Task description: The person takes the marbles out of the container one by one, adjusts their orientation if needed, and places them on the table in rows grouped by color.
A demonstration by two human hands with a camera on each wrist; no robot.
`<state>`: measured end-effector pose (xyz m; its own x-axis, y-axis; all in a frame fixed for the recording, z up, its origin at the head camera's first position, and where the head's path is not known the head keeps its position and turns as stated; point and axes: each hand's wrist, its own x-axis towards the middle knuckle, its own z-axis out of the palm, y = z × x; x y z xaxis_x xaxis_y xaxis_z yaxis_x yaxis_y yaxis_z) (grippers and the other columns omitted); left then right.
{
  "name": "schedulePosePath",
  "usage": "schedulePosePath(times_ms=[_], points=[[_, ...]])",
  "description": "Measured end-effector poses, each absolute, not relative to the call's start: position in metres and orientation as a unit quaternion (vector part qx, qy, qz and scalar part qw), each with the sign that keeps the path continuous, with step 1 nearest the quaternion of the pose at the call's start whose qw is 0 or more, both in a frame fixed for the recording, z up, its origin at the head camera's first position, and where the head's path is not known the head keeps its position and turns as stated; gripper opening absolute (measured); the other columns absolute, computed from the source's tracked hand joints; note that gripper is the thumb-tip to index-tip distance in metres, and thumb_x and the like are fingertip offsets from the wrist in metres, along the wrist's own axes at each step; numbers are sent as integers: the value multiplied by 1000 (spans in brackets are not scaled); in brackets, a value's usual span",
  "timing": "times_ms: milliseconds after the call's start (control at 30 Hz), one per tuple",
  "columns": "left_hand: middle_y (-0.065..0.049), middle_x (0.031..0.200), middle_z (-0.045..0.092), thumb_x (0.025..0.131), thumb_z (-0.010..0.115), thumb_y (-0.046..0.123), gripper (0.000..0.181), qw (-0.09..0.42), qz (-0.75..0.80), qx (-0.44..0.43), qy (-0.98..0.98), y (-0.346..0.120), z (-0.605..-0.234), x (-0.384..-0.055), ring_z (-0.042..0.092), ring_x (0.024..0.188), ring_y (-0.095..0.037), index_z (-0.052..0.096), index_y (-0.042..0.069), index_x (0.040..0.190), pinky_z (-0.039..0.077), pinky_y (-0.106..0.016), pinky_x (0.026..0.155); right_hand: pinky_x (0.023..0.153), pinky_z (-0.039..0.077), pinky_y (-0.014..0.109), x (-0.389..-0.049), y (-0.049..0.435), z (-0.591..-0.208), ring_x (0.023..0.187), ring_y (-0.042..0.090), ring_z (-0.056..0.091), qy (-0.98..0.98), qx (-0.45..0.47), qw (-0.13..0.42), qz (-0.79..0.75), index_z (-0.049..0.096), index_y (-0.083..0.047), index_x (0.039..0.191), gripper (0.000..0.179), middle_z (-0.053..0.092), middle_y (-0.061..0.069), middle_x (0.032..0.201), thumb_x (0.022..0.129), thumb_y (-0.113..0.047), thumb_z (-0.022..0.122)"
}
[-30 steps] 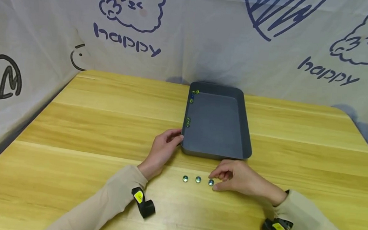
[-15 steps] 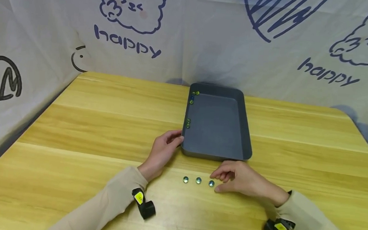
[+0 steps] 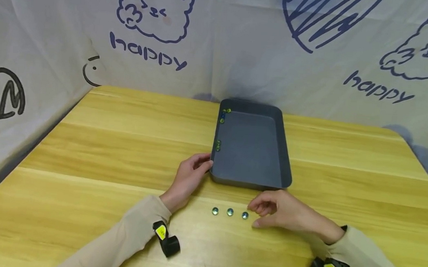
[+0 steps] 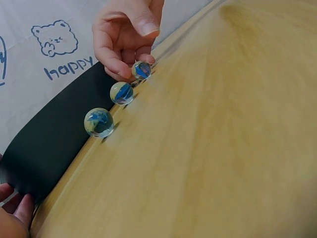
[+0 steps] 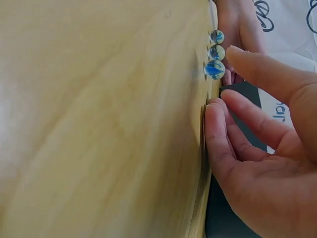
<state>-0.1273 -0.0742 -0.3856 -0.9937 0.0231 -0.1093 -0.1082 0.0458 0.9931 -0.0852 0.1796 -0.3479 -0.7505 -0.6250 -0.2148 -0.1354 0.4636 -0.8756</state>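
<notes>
Three clear glass marbles with blue and yellow swirls, among them the left marble [image 3: 215, 211], the middle marble [image 3: 230, 212] and the right marble [image 3: 245, 215], lie in a row on the wooden table. Just right of the row is my right hand [image 3: 286, 209], holding nothing; its thumb stands apart from bent fingers [image 5: 218, 131]. Behind the marbles sits a dark grey rectangular tray [image 3: 249, 152]. My left hand [image 3: 187, 181] touches the tray's left side near its front corner, thumb and fingertips at the outer wall.
Inside the tray, several marbles lie along its left wall: a yellow-green group [image 3: 218, 146] midway and another group [image 3: 223, 115] at the far corner. A white cloth [image 3: 237, 49] with blue drawings hangs behind the wooden table [image 3: 99, 151]. Each sleeve carries a black strap-on camera.
My right hand has drawn slightly to the right, away from the right marble, and its thumb and fingers have spread wider. The left hand stays at the tray; the marbles keep their row.
</notes>
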Motion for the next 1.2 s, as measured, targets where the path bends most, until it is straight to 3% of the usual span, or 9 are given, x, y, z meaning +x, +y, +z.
schedulePosePath(times_ms=[433, 667, 1000, 1200], points=[[-14, 124, 60, 95, 59, 13, 35, 45, 690, -30, 722, -78, -383, -128, 55, 112, -24, 59, -2, 127, 45, -37, 98, 73, 52, 26, -84, 184, -326, 84, 13, 61, 838, -244, 235, -428, 66, -1, 102, 17, 66, 0, 93, 93, -15, 65], [-14, 124, 61, 95, 59, 13, 35, 42, 690, -28, 722, -78, -384, -128, 55, 111, -25, 59, -2, 127, 45, -37, 98, 69, 52, 29, -102, 182, -300, 83, 23, 59, 853, -236, 220, -410, 65, 0, 104, 20, 64, 7, 92, 96, -18, 61], [-14, 120, 62, 95, 59, 12, 34, 42, 687, -23, 725, -74, -387, -126, 57, 107, -23, 60, -3, 125, 48, -35, 93, 82, 51, 47, -131, 176, -289, 89, 34, 58, 869, -188, 140, -436, 60, 3, 118, 26, 62, 17, 104, 99, -15, 55], [-13, 119, 63, 94, 60, 13, 34, 40, 684, -29, 727, -74, -385, -127, 57, 105, -22, 61, -2, 125, 49, -33, 90, 88, 47, 48, -148, 172, -281, 93, 36, 56, 868, -160, 119, -456, 58, 2, 121, 28, 61, 14, 104, 100, -17, 54]])
